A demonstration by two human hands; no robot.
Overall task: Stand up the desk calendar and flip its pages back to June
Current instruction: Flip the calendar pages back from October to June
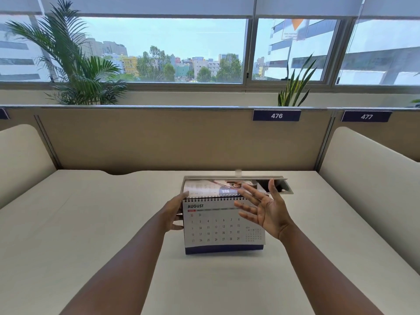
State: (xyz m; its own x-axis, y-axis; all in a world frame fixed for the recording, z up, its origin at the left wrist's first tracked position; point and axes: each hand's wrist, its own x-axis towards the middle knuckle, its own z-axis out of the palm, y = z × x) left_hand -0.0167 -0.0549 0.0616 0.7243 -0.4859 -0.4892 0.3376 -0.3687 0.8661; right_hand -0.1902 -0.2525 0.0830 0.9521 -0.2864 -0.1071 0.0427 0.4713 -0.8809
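Standing upright on the cream-white desk top, the spiral-bound white desk calendar with a dark blue base strip faces me, tent-fashion, and its front sheet reads AUGUST in bold dark letters above rows of dates. My left hand grips the calendar's left edge, the thumb on the near side and the fingers wrapped round behind it, so the hand is clamped on the card just below the black wire binding. My right hand hangs in the air at the calendar's upper right corner, palm turned toward the left, all fingers fanned wide and holding nothing; whether its fingertips brush the paper I cannot tell. Behind the binding a glossy printed page is arched over the top of the calendar, blurred, with a coloured picture on it. Just beyond the calendar a grey rectangular cable hatch is set into the desk, its lid raised. Farther behind the calendar rises the tan fabric partition, carrying dark blue number plates, 476 up and to the calendar's right and 477 farther right. Over the partition, a feathery green palm stands far left of the calendar and a spiky snake plant to its right, before the windows.
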